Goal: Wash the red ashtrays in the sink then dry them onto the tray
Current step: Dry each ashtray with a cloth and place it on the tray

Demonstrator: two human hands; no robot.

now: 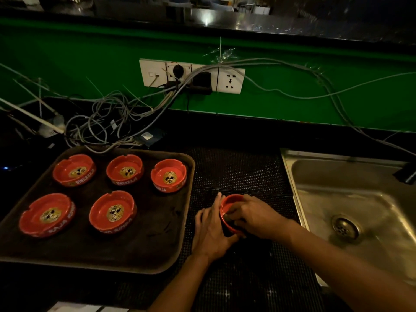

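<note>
**Six red ashtrays: five on tray, one in hand on the mat**

Item 1. Sixth red ashtray [227,207], tilted on its side over the black rubber mat [243,174], between tray and sink. The left hand [210,226] cups its outer wall, fingers fairly straight along the rim and thumb under the lower edge. The right hand [253,216] has curled fingers pressed into the bowl; something dark sits under them, likely a cloth or sponge, too dim to name. The step in hand looks like wiping the inside dry.

Handling note. To do it well, the left hand should brace the wall firmly while the right works round the whole bowl and into the rim notches; a wet glazed piece will likely be slippery, so it is better kept low over the mat. It should then go down upright in the free near-right part of the tray.

Item 2. Brown serving tray [180,235], left of the mat. Holds five red ashtrays, all upright and apart: three in the far row [74,170] [125,168] [168,176], two in the near row [47,215] [112,212]. Each shows a gold emblem on its floor; no ash or water can be made out.

Item 3. Steel sink [319,190], right of the mat. Basin holds nothing visible but its drain [344,228]; no ashtrays wait in it.
</note>
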